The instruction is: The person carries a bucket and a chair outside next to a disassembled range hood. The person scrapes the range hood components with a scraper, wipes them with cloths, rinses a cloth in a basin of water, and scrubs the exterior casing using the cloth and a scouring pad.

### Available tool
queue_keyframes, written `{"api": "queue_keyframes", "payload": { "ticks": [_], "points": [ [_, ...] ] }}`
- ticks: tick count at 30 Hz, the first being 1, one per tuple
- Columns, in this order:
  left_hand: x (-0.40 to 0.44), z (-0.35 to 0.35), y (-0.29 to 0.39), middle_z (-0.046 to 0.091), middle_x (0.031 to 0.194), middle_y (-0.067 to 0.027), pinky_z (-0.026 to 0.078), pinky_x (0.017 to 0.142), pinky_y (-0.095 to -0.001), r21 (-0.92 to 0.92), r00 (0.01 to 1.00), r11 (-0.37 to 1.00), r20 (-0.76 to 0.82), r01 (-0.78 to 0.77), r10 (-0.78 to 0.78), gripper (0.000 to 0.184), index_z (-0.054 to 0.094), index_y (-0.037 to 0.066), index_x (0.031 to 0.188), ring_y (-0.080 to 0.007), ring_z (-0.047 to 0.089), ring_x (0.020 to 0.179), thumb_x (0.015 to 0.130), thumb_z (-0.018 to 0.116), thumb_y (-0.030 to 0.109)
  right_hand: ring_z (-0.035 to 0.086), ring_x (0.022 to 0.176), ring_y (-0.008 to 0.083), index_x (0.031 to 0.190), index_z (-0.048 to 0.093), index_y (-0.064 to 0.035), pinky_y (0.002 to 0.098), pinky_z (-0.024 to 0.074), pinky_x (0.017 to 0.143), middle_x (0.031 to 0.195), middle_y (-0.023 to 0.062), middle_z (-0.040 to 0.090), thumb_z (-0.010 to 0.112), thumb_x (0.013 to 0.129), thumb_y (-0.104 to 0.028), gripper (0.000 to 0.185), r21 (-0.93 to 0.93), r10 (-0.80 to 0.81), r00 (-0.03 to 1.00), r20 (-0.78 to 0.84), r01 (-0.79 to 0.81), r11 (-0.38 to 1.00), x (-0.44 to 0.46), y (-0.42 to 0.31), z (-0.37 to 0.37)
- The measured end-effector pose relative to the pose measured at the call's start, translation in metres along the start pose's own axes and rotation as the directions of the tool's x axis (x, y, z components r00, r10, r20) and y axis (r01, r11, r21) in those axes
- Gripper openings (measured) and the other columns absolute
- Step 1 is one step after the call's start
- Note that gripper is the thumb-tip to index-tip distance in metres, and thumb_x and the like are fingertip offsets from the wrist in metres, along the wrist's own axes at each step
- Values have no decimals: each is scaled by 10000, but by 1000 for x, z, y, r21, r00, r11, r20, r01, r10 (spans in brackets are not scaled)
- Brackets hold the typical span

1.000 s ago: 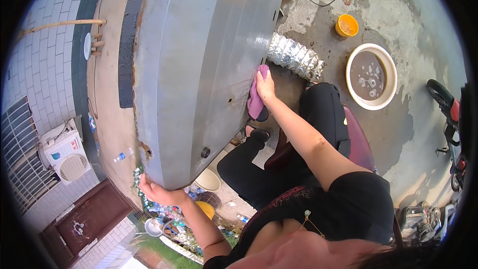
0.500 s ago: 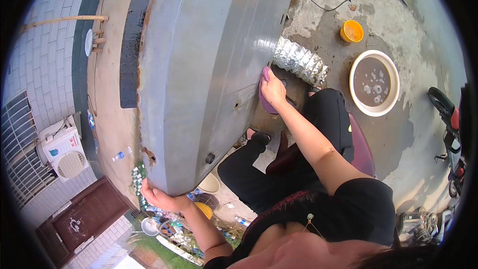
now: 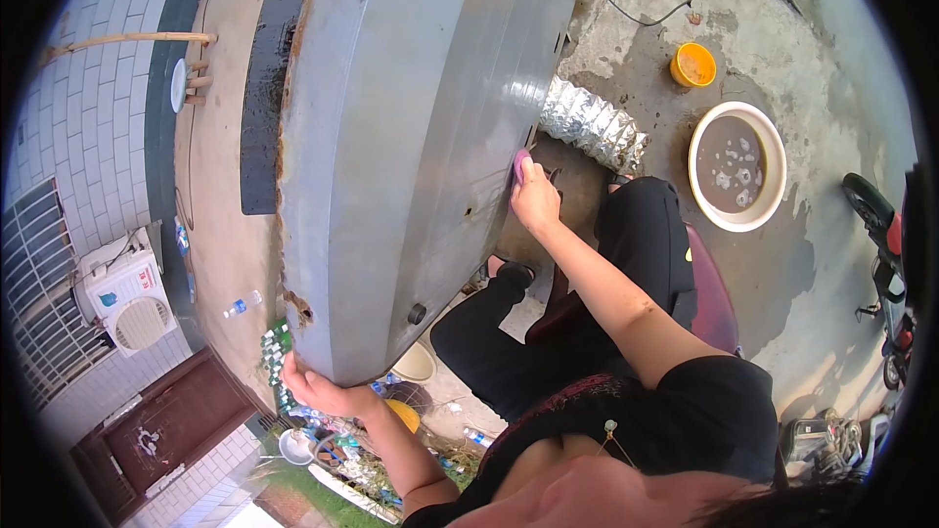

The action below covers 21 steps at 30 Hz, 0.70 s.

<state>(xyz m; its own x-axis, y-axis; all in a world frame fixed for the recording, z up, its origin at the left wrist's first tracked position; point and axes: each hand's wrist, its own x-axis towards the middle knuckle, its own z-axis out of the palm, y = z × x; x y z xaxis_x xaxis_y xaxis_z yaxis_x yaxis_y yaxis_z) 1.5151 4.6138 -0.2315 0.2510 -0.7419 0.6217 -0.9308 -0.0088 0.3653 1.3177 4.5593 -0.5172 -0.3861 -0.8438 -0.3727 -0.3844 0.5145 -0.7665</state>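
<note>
A large grey metal casing (image 3: 391,137) with rusty edges fills the upper middle of the view, tilted up in front of my body. At its lower left corner, my left hand (image 3: 321,393) grips the edge, some fingertips hidden behind it. My right hand (image 3: 536,200) holds a bunched purple cloth (image 3: 519,166) against the casing's right edge. Most of the cloth is hidden by the hand. A small hole and a black round knob (image 3: 417,314) show on the casing's lower face.
Silver foil ducting (image 3: 592,124) lies right of the casing. Beyond it stand a yellow bucket (image 3: 693,66) and a white basin (image 3: 697,168) of murky, foamy water. A power cord lies on the wet concrete. Bottles and clutter sit below the casing; a motorcycle stands far right.
My right hand has moved down along the casing's edge, and the cloth is more bunched under it. My left hand stays at the corner. The whole view has shifted slightly.
</note>
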Motion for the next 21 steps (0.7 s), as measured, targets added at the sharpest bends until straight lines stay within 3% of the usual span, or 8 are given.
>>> {"api": "queue_keyframes", "payload": {
  "ticks": [3,6,8,10,13,17,18,21],
  "points": [
    [0,-2,3,500,910,-113,359,802,-325,-66,999,998,39,17,-14,369,502,-49,972,-209,469,861,803,319,224,543,854,367,1092,391,-95,454,437,728,993,158,498,548,743,-138,385,-2,-3,994,111,3,1000,-18,13,4],
    [-1,-1,3,498,918,-117,357,807,-326,-73,1000,997,18,20,-19,362,499,-50,972,-210,469,865,806,319,217,537,886,359,1116,370,-63,422,431,776,1049,170,510,573,766,-203,428,164,-7,993,-118,26,986,-12,17,11],
    [-1,0,4,496,926,-118,355,810,-324,-55,1000,998,7,3,-2,357,498,-51,971,-209,468,870,809,318,212,491,998,323,1130,364,-52,382,387,858,1069,195,531,590,789,-246,453,593,135,985,-103,-48,804,0,27,23],
    [-2,-1,5,494,932,-120,353,812,-323,-55,1000,998,7,5,-5,354,497,-52,972,-208,466,874,812,317,207,506,973,292,1053,424,-52,361,393,847,1033,158,549,595,784,-208,355,633,138,979,-152,-11,774,3,27,24],
    [-2,-1,2,496,946,-123,350,817,-320,-107,999,994,23,29,-26,350,495,-51,977,-208,467,886,815,317,202,548,847,217,932,523,-57,326,428,782,910,94,575,613,752,-128,213,453,40,935,-352,133,881,4,22,36],
    [-3,-3,1,502,959,-123,350,825,-321,-95,1000,995,9,28,-28,352,494,-47,985,-211,469,897,818,315,207,582,718,175,848,573,-37,290,462,686,779,71,610,604,733,-77,126,701,420,883,-210,-163,694,46,31,44],
    [-3,-4,2,502,965,-123,350,829,-321,-89,1000,996,16,26,-24,354,493,-47,987,-211,469,901,820,315,209,589,720,178,850,576,-34,298,466,691,779,80,619,604,738,-96,131,607,410,874,-260,-182,773,50,29,39],
    [-5,-5,-5,501,975,-125,349,833,-323,-91,1000,996,22,22,-20,362,492,-48,993,-212,469,905,826,312,218,594,751,190,888,566,-39,295,462,708,817,96,620,615,740,-146,189,687,418,883,-216,-166,707,38,45,63]
  ]
}}
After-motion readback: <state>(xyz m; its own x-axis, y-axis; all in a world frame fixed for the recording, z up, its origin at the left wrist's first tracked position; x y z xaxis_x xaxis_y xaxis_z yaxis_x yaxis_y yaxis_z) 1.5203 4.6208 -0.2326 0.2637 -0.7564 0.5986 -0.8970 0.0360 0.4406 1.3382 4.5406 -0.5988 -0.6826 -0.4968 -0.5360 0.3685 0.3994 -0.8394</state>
